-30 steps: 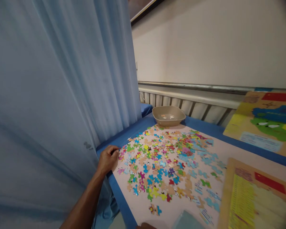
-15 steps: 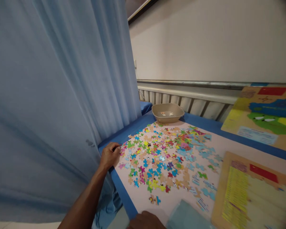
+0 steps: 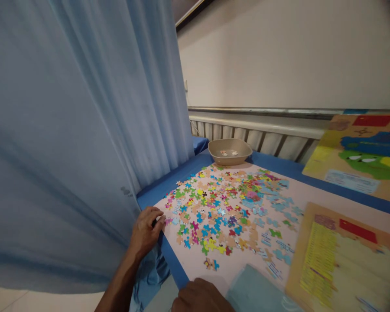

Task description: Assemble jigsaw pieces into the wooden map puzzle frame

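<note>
At the left edge of the pale sheet [image 3: 195,272], my left hand [image 3: 145,232] has its thumb and forefinger curled into a pinch. The fingertips come right up to a pink puzzle piece [image 3: 168,221] lying at the sheet's edge; whether anything is between them is hidden. Many loose, colourful puzzle pieces [image 3: 211,227] are spread over the sheet. By the near edge, my right hand [image 3: 201,297] rests closed with its knuckles up, and its palm side cannot be seen. Just beyond it lies a small joined cluster of pieces [image 3: 211,264].
A beige basin [image 3: 230,159] with a few pieces stands at the back. To the right lie a puzzle board [image 3: 295,260] and a colourful picture board [image 3: 354,167]. A bluish translucent sheet [image 3: 258,290] is near the front. A blue curtain [image 3: 84,130] hangs at the left.
My left hand has moved nearer along the sheet's left edge, down to the pink puzzle piece. My right hand stays closed in about the same place. The view has shifted slightly.
</note>
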The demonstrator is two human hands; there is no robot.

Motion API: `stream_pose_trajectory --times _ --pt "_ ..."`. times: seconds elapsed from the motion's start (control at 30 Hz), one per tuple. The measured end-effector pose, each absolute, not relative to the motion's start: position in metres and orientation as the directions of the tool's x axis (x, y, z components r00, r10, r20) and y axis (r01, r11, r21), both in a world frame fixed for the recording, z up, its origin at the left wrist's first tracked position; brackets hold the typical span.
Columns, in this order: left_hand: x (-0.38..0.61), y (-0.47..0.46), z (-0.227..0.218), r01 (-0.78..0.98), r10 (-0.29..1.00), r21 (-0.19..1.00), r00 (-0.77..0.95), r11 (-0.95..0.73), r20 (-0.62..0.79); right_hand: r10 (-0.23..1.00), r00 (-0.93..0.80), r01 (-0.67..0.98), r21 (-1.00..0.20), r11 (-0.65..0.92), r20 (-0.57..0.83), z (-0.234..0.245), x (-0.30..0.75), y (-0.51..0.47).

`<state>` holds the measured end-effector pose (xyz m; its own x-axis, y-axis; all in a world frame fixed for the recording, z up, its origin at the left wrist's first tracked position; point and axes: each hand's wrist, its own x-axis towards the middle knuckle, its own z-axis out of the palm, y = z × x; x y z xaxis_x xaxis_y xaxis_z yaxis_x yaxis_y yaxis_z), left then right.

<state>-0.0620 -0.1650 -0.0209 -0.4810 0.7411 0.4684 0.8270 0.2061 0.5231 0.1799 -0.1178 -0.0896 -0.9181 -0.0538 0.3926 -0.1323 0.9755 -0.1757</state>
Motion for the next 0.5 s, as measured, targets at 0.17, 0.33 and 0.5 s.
stream_pose_trajectory --times 0.17,0.33,0.5 --pt "-0.062 -0.162 -0.021 0.882 0.812 0.423 -0.395 0.206 0.429 -0.074 -0.912 -0.142 -0.141 0.98 0.403 -0.081 0.18 -0.118" --pt "-0.057 -0.149 -0.021 0.899 0.8 0.367 -0.397 0.239 0.449 -0.075 -0.929 -0.13 -0.131 0.983 0.363 -0.068 0.181 -0.118" --pt "-0.017 -0.152 -0.02 0.908 0.834 0.392 -0.327 0.147 0.444 -0.103 -0.921 -0.159 -0.121 0.98 0.376 -0.059 0.183 -0.117"
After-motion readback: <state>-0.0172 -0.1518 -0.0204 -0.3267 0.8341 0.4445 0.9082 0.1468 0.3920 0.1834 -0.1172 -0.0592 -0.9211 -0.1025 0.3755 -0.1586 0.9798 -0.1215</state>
